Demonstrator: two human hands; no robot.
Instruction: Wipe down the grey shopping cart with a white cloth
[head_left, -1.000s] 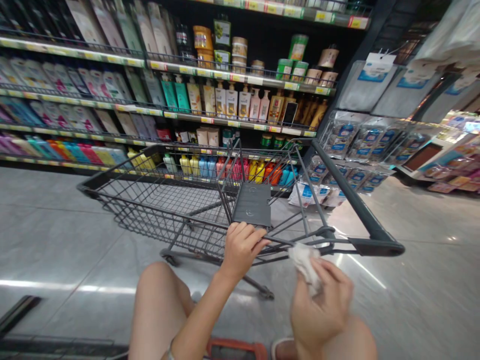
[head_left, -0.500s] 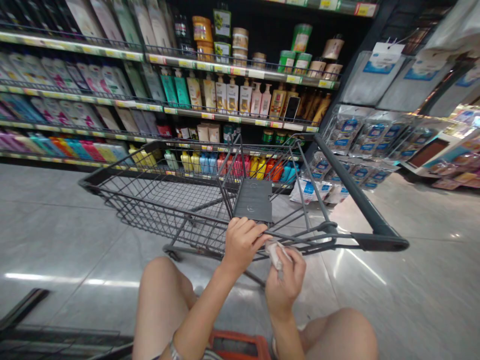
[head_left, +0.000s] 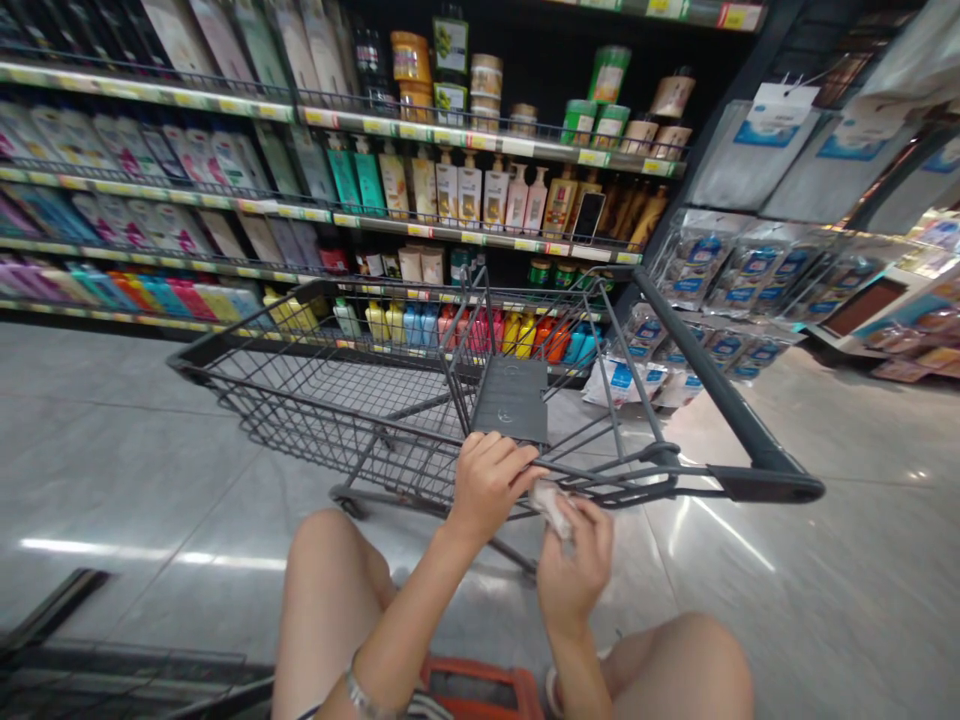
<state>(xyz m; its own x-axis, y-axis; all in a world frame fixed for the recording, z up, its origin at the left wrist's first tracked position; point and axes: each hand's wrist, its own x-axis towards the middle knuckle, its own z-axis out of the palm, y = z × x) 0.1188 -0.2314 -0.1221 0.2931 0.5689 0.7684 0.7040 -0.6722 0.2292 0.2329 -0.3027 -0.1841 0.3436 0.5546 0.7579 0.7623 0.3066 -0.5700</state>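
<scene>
A dark grey wire shopping cart point(head_left: 352, 430) stands sideways before my knees, its handle at the right. My left hand point(head_left: 487, 485) is closed over the cart's near side rail, close to the grey seat flap point(head_left: 511, 400). Just right of it and a little lower, my right hand point(head_left: 579, 560) pinches a crumpled whitish cloth point(head_left: 552, 508) between thumb and fingers. The cloth is up against the near side bars, beside my left thumb. Whether it is fabric or paper is hard to tell.
Behind the cart rise shelves point(head_left: 420, 225) of bottles and jars. Packaged goods hang point(head_left: 750, 265) at the right. An orange-red frame point(head_left: 480, 670) shows between my knees, and another dark wire cart point(head_left: 120, 670) is at lower left. The floor is grey tile.
The cloth and my right fingers have shifted slightly against the bars, the cloth now lying at more of a slant. My left hand keeps its hold on the rail. The view has moved a little.
</scene>
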